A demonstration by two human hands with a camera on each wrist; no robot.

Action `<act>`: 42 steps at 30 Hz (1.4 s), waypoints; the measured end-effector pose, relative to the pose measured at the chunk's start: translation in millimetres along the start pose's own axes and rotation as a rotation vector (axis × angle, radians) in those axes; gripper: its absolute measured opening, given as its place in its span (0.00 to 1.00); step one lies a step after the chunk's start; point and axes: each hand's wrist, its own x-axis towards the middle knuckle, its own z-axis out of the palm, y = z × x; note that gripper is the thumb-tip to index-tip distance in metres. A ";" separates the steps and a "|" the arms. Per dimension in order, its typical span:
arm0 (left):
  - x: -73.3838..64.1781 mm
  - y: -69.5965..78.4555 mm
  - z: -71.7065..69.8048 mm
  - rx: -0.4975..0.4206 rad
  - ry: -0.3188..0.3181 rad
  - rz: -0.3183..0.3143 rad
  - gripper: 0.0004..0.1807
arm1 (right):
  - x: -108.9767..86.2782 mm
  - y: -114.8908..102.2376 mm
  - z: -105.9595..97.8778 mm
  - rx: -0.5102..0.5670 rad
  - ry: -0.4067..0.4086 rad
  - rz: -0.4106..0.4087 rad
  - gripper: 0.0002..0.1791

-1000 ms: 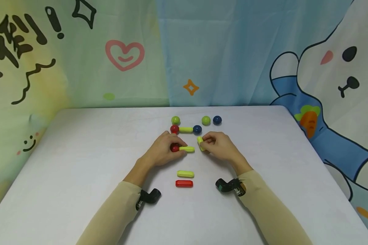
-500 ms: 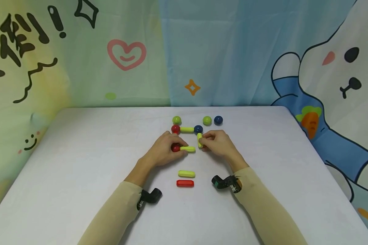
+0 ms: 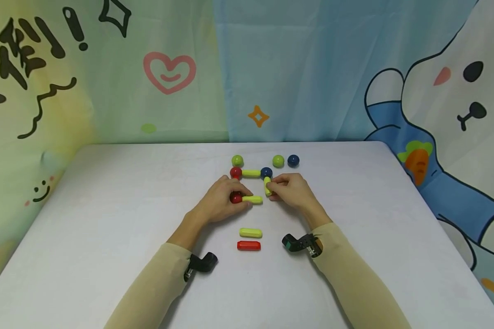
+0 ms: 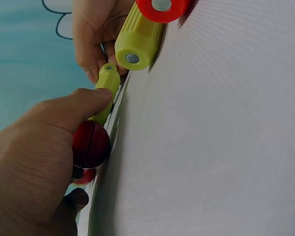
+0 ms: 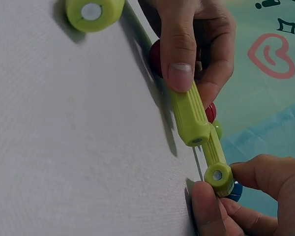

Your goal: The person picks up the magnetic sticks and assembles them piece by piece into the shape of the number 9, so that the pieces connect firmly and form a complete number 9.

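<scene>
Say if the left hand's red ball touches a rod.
Touching: the red ball abuts the yellow rod the left hand pinches, no gap showing.

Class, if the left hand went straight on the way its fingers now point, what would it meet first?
Probably the yellow rod pinched by the right hand, though that hand's own fingers are so close beside it that depth leaves this uncertain.

Three loose balls (image 3: pixel 278 161): behind the ball-and-rod row (image 3: pixel 251 174)
Held rods (image 3: pixel 254 200): before it, between left hand (image 3: pixel 222 199) and right hand (image 3: pixel 293 192)
Loose rods (image 3: pixel 250 233): before those
</scene>
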 end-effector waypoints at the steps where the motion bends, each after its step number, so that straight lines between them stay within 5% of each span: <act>1: -0.1 -0.3 -0.2 0.001 0.000 0.000 0.12 | 0.1 0.0 0.2 0.000 -0.003 -0.002 0.19; 18: 2.1 -2.0 0.6 0.013 -0.006 0.000 0.12 | 2.0 3.9 -6.0 -0.123 0.036 -0.058 0.19; 24: 2.1 0.1 1.0 0.012 -0.015 -0.009 0.13 | 5.2 8.9 -25.6 -0.238 0.132 -0.148 0.17; 34: 0.9 -2.5 1.2 0.009 -0.007 -0.006 0.12 | 16.3 16.0 -49.4 -0.279 0.266 -0.387 0.14; 42: 1.1 -2.9 1.3 0.016 -0.012 -0.012 0.12 | 26.2 18.9 -61.6 -0.342 0.253 -0.425 0.27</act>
